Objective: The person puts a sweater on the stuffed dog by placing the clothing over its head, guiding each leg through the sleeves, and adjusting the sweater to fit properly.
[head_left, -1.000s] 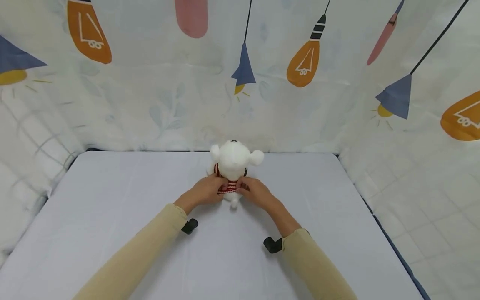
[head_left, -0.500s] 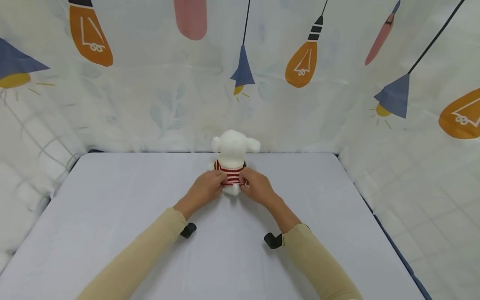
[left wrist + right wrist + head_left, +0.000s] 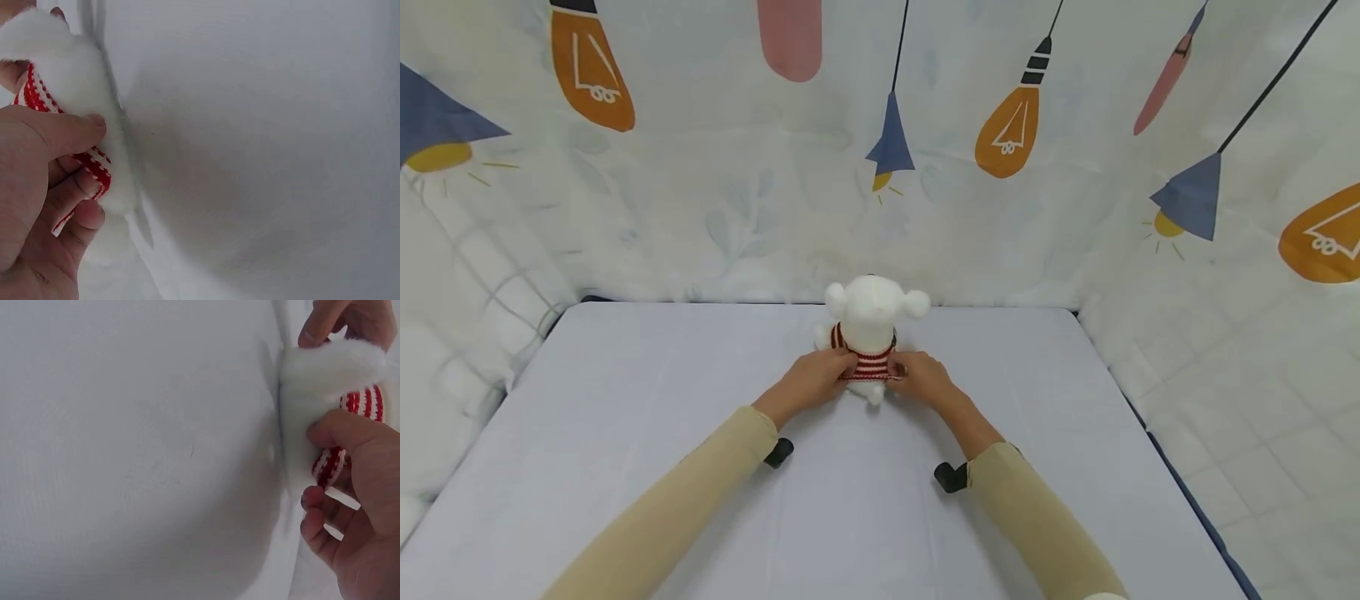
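A white plush toy point(image 3: 871, 307) with round ears sits near the table's far edge, its back and small tail point(image 3: 875, 396) toward me. It wears a red-and-white striped knitted sweater point(image 3: 872, 367). At the sweater's left side my left hand point(image 3: 814, 379) pinches the lower hem; in the left wrist view the thumb lies over the white fur and the fingers curl under the knit point(image 3: 97, 169). My right hand point(image 3: 922, 379) grips the hem on the other side, and the right wrist view shows the striped edge point(image 3: 329, 465) between thumb and fingers. The toy's front is hidden.
A white-covered table point(image 3: 700, 350) spreads around the toy. Behind it hangs a pale curtain point(image 3: 760, 208) printed with lamps and bulbs, which also runs along both sides. A black wrist-camera mount point(image 3: 951, 477) sticks out at the right sleeve.
The toy tipped forward, away from me, half a second ago, and now leans back toward me. Both hands have moved with it, keeping hold of the sweater's hem.
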A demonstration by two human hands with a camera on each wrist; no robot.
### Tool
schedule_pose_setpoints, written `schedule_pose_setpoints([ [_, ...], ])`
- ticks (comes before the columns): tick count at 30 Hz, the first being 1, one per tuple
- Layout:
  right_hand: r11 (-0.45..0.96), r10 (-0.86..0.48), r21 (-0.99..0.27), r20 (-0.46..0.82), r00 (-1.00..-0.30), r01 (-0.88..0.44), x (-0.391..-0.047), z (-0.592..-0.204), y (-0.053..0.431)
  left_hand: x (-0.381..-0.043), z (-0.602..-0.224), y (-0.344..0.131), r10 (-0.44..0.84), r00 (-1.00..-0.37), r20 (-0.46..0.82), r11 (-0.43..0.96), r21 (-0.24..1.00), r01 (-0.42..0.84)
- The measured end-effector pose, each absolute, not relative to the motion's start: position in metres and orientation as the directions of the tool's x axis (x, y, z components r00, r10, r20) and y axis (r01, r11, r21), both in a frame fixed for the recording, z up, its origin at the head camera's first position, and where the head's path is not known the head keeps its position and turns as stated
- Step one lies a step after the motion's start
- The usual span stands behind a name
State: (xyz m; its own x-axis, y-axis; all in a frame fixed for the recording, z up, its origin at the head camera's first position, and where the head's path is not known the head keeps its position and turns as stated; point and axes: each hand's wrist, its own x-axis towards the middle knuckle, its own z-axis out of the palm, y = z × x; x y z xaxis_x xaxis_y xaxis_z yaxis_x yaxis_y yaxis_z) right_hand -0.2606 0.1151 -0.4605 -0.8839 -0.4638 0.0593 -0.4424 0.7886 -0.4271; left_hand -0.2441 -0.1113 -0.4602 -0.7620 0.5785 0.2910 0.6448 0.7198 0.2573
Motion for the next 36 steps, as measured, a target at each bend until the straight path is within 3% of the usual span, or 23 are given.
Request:
schedule_pose_setpoints([
  [6,0.773,-0.461,-0.408,0.165,-0.872,-0.486,-0.262,-0.451,0.116,-0.245,-0.453,-0.112,0.55,-0.746,0.376,0.708,0.262,0.655],
  [10,0.753,-0.471,-0.446,0.147,-0.87,-0.483,-0.262,-0.445,0.115,-0.247,-0.449,-0.112,0.572,-0.713,0.406,0.657,0.293,0.694],
  [17,0.642,-0.573,-0.595,0.047,-0.818,-0.484,-0.262,-0.437,0.117,-0.249,-0.437,-0.112,0.614,-0.767,0.187,0.552,0.593,0.587],
  [22,0.636,-0.565,-0.627,0.018,-0.825,-0.45,-0.258,-0.43,0.113,-0.247,-0.43,-0.111,0.621,-0.764,0.175,0.479,0.686,0.547],
  [27,0.682,-0.518,-0.6,0.005,-0.855,-0.417,-0.252,-0.429,0.107,-0.244,-0.44,-0.116,0.537,-0.828,0.161,0.352,0.849,0.394],
  [30,0.71,-0.515,-0.558,0.004,-0.857,-0.429,-0.252,-0.426,0.104,-0.241,-0.442,-0.115,0.538,-0.822,0.186,0.399,0.803,0.443],
  [33,0.756,-0.511,-0.469,0.012,-0.859,-0.456,-0.255,-0.425,0.106,-0.239,-0.441,-0.114,0.553,-0.801,0.23,0.517,0.66,0.546],
  [36,0.798,-0.492,-0.391,0.013,-0.87,-0.458,-0.258,-0.428,0.11,-0.238,-0.439,-0.115,0.537,-0.816,0.213,0.616,0.562,0.552],
])
